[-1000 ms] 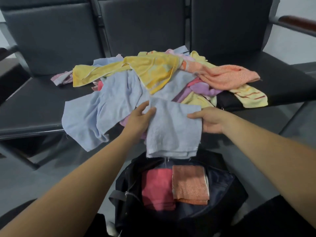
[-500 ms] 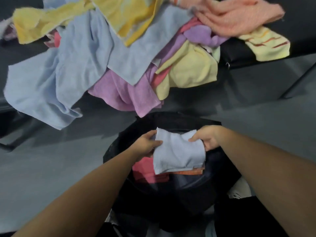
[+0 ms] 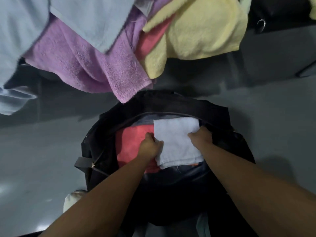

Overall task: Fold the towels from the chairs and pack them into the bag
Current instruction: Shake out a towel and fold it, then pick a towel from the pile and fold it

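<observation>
Bag (image 3: 171, 104): black, zip mouth wide open, standing on the grey floor (image 3: 42, 151) at 6 o'clock of the frame.
Bag contents, 3 o'clock side: folded blue towel (image 3: 176, 141), lying flat on top; beneath it an orange towel (image 3: 195, 164), only a thin edge showing at 5 o'clock.
Bag contents, 9 o'clock side: folded red towel (image 3: 130, 142), touching the blue one along its side.
Left hand (image 3: 148, 147): inside the bag, fingers curled round the 9 o'clock edge of the folded blue towel.
Right hand (image 3: 201, 136): inside the bag, clamped on the 3 o'clock edge of the same towel; hands apart, the towel between them.
Bag strap (image 3: 83, 164): grey tab at 9 o'clock of the bag.
Chair (image 3: 282, 14), 12 o'clock: unfolded pile hanging over the seat edge.
Pile, 10 to 1 o'clock: loose blue towels (image 3: 85, 17), purple towel (image 3: 82, 59), yellow towel (image 3: 196, 31).
</observation>
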Action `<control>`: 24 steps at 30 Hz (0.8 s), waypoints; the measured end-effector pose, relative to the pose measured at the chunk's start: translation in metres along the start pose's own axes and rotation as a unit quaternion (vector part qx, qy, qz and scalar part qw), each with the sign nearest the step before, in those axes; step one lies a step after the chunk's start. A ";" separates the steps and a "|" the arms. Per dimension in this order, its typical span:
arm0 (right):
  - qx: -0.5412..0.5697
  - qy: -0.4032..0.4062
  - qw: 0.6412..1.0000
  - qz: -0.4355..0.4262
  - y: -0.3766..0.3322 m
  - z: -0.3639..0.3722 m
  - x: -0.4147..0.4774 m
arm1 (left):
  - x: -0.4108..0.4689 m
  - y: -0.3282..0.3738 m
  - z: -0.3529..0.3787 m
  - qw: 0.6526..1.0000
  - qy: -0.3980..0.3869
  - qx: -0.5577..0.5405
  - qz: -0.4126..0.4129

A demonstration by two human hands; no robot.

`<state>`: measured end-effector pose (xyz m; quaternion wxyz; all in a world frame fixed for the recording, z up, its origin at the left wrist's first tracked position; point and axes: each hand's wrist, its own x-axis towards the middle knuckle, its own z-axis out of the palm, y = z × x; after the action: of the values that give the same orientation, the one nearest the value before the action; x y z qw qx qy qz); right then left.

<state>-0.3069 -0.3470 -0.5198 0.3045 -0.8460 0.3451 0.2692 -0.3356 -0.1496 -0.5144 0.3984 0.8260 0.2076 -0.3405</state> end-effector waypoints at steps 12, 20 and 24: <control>0.011 0.009 0.998 -0.066 -0.016 -0.039 -0.041 | -0.031 0.029 -0.042 0.987 -0.011 0.154 0.043; -0.080 -0.077 0.953 -0.281 -0.151 -0.138 -0.144 | -0.121 0.144 -0.179 0.949 0.024 0.136 0.283; 0.030 -0.132 0.926 -0.352 -0.214 -0.202 -0.208 | -0.178 0.189 -0.236 0.931 0.040 0.135 0.338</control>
<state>-0.2255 -0.2775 -0.1759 0.4475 -0.8604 -0.0104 0.2436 -0.2478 -0.0861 -0.1807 0.3658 0.9062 -0.1162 -0.1773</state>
